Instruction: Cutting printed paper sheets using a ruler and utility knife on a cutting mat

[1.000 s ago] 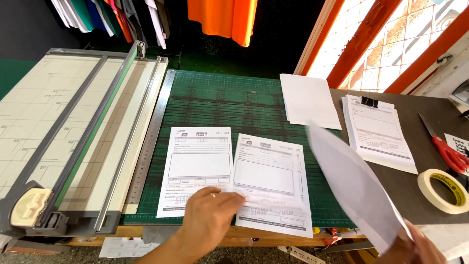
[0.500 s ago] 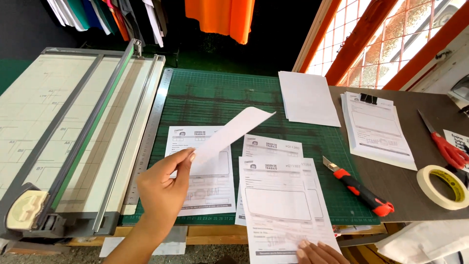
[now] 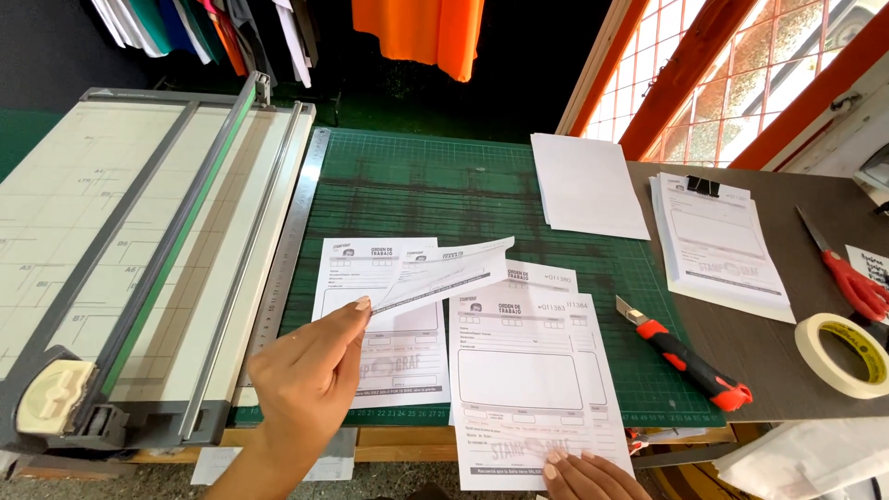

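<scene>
A: Lifted sheet?
B: Printed form sheet (image 3: 443, 274), pinched at its lower-left corner by left hand (image 3: 310, 380), long axis running up-right, above another form (image 3: 384, 319) on the green cutting mat (image 3: 444, 185).
A: Right hand?
B: Right hand (image 3: 583, 474) fingertips flat on the bottom edge of the form stack (image 3: 530, 370), gripping nothing.
A: Surroundings?
B: Bench holds paper trimmer (image 3: 120, 259) left, utility knife (image 3: 685, 355), tape roll (image 3: 841, 354), scissors (image 3: 847, 278) right. Clothes hang behind; window right.

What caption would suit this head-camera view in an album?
Left hand lifts a printed form above a green cutting mat; right hand presses another form.
</scene>
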